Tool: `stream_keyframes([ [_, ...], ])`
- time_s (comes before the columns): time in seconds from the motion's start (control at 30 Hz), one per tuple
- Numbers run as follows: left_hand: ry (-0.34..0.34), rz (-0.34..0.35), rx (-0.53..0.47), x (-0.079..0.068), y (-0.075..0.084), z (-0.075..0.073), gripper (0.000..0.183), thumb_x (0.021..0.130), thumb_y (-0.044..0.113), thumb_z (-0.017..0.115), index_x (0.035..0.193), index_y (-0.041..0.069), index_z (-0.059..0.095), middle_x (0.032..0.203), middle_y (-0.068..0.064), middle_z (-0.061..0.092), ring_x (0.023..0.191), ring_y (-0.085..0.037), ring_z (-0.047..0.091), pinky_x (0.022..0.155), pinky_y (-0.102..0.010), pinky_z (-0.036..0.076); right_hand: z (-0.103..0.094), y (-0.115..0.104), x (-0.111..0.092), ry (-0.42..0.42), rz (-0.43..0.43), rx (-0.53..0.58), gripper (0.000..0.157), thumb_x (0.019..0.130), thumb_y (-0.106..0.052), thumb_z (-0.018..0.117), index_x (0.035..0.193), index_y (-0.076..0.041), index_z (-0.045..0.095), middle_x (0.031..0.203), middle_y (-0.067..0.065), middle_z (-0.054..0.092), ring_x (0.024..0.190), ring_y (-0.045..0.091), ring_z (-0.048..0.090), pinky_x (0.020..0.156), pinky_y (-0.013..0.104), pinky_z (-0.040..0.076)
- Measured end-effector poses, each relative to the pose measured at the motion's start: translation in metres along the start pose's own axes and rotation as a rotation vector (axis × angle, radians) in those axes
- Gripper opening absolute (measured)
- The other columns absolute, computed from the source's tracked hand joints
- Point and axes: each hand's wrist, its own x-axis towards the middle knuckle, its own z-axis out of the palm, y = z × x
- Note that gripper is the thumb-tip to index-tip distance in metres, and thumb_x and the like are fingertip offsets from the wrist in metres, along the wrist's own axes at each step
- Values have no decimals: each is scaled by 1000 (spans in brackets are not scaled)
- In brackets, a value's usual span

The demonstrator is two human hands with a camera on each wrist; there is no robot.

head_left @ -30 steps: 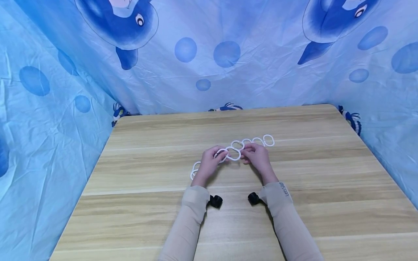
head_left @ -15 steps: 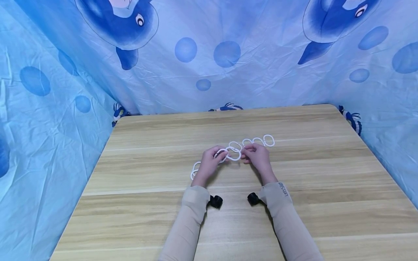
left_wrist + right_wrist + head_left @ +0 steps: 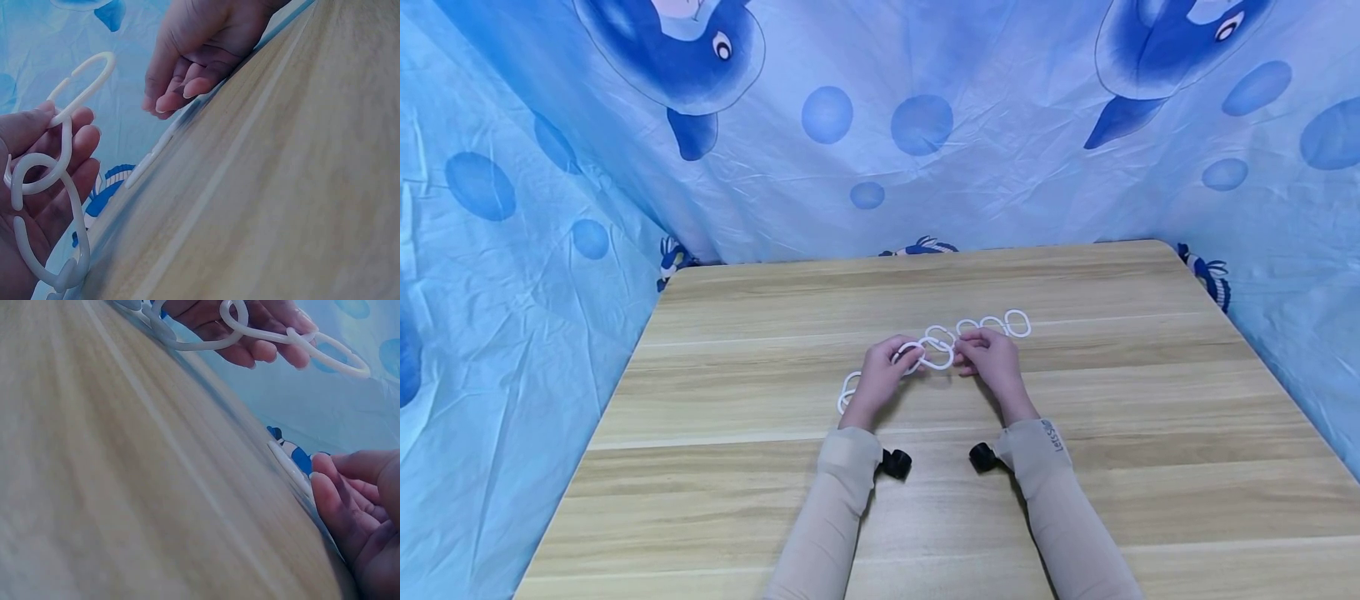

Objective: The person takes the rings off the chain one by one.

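Note:
My left hand (image 3: 880, 371) pinches a white plastic C-shaped link (image 3: 67, 147) between thumb and fingers. Hooked to it, an end link (image 3: 94, 94) with a gap in its side juts out past the fingertips. Another link (image 3: 80, 219) hangs below across the palm, and more of the chain (image 3: 842, 390) trails out beside the left wrist. My right hand (image 3: 995, 362) hovers just right of the chain, fingers loosely curled with nothing visible between them. Near its fingertips a loose link (image 3: 289, 464) lies on the table; whether they touch it is unclear.
Several more white links (image 3: 1017, 311) lie in a row on the wooden table (image 3: 940, 533), running right behind the right hand. A blue curtain (image 3: 880, 225) with printed sea animals hangs along the table's back and sides.
The right hand has let go of the link it held raised behind the chain; that link now lies lower, flat on the table. The left hand keeps its hold and position.

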Motion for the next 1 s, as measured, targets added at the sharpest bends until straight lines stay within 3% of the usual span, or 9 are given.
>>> stream_keyframes([
  [0.13, -2, -6, -4, 0, 0, 0, 24, 93, 13, 63, 109, -5, 65, 99, -21, 71, 88, -33, 70, 82, -30, 61, 0, 1, -1, -26, -42, -6, 30, 90, -7, 67, 117, 5, 61, 104, 19, 67, 68, 6, 66, 62, 29, 62],
  [0.37, 6, 17, -15, 0, 0, 0, 23, 93, 13, 63, 107, -5, 66, 98, -23, 71, 85, -32, 70, 80, -32, 61, 1, 1, -4, -162, -141, 10, 32, 91, 0, 63, 120, 9, 58, 108, 27, 62, 70, 4, 64, 62, 28, 62],
  [0.5, 11, 34, -17, 1, -1, 1, 23, 93, 12, 63, 108, -6, 65, 97, -24, 71, 82, -29, 71, 79, -33, 61, 1, 1, -4, -163, -171, 25, 31, 90, 0, 63, 120, 9, 58, 107, 29, 62, 70, 3, 64, 62, 27, 62],
  [0.67, 12, 32, -25, 0, 0, 1, 25, 93, 12, 64, 109, -7, 65, 98, -25, 70, 80, -27, 71, 79, -34, 62, 0, -1, -6, -155, -172, 48, 29, 91, -4, 64, 118, 7, 61, 103, 20, 64, 71, 6, 64, 63, 29, 62],
  [0.87, 24, 52, -46, 1, -2, 1, 25, 93, 12, 64, 108, -8, 64, 99, -28, 69, 83, -37, 70, 81, -40, 61, -1, -2, -10, -180, -178, 107, 34, 96, -18, 61, 117, 8, 62, 103, 11, 65, 72, 12, 65, 63, 33, 62],
  [1.0, 43, 75, -42, 1, -3, 0, 24, 92, 12, 65, 106, -7, 65, 98, -27, 69, 78, -27, 71, 79, -39, 61, -1, -2, -12, -248, -184, 99, 35, 94, -18, 64, 115, 9, 61, 97, 9, 69, 71, 14, 68, 64, 33, 62],
])
